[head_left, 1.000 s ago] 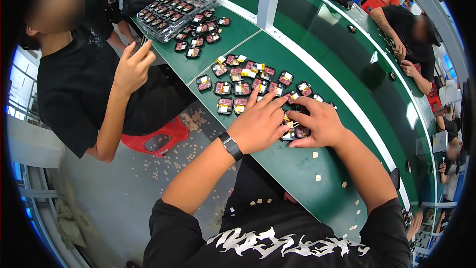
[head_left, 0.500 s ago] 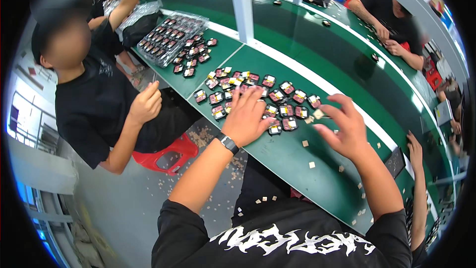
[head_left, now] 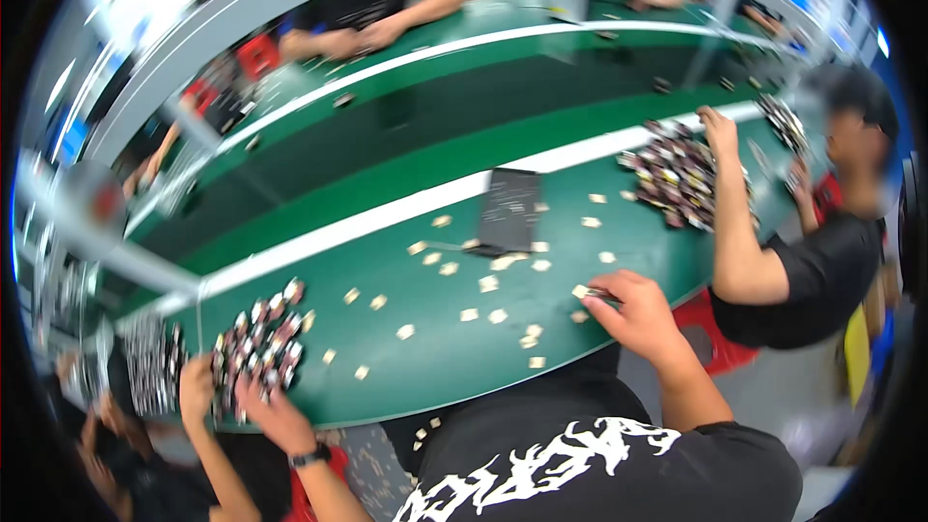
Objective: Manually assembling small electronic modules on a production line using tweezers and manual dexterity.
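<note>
Green bench spans view, scattered with small tan tabs. Dark flat tray mid-bench. Left hand, fingers spread, rests on heap of small dark parts. Right hand pinches tab near edge. Risk: sweeping knocks tabs off bench.

The table is deep green, with a white stripe running from about nine o'clock up to two o'clock. Small pale cream chips dot the green near the middle. A dark grey ribbed tray lies at twelve o'clock from them. At eight o'clock sits a heap of black, red and white pieces. The wearer's shirt is black with jagged white lettering; a black wristband shows at seven o'clock, a red stool at four
</note>
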`<state>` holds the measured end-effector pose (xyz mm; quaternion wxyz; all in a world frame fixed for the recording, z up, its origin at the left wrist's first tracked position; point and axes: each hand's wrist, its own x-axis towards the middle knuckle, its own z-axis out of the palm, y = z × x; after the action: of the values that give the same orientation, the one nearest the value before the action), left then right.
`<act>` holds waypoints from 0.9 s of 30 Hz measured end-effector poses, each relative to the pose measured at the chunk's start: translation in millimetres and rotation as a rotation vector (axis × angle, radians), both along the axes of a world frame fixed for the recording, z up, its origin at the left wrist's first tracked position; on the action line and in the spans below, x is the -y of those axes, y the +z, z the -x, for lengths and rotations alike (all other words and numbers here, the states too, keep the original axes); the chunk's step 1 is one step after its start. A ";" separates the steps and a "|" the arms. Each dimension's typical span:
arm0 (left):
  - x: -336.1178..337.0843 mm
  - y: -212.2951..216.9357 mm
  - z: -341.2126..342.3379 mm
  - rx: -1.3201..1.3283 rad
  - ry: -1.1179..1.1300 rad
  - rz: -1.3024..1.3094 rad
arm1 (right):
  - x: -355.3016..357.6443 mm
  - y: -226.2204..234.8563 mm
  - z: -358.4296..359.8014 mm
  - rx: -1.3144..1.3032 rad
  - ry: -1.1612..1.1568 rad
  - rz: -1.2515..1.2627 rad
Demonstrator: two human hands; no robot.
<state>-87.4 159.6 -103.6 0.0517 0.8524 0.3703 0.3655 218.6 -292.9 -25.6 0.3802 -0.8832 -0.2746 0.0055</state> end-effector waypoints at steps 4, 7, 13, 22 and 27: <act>9.0 -3.7 16.6 0.006 0.116 -0.160 | 48.7 -19.2 -10.8 0.169 -0.202 0.121; 35.6 16.2 -35.9 0.023 -0.025 -0.200 | 89.8 -33.9 -21.3 0.306 -0.360 0.159; 103.9 58.9 -99.8 -0.108 -0.436 -0.308 | 84.6 -37.1 -89.8 0.517 -0.426 0.155; 215.5 76.7 -185.1 -0.169 -0.941 -0.007 | 66.4 -47.7 -152.4 0.576 -0.223 0.395; 243.5 75.5 -229.0 -0.177 -1.218 0.511 | 57.8 -43.3 -139.3 0.596 -0.242 0.300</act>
<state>141.6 -83.9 -28.1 0.4188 0.8970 -0.0998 0.1005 357.9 -350.7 -68.9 0.1473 -0.9182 -0.2628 -0.2573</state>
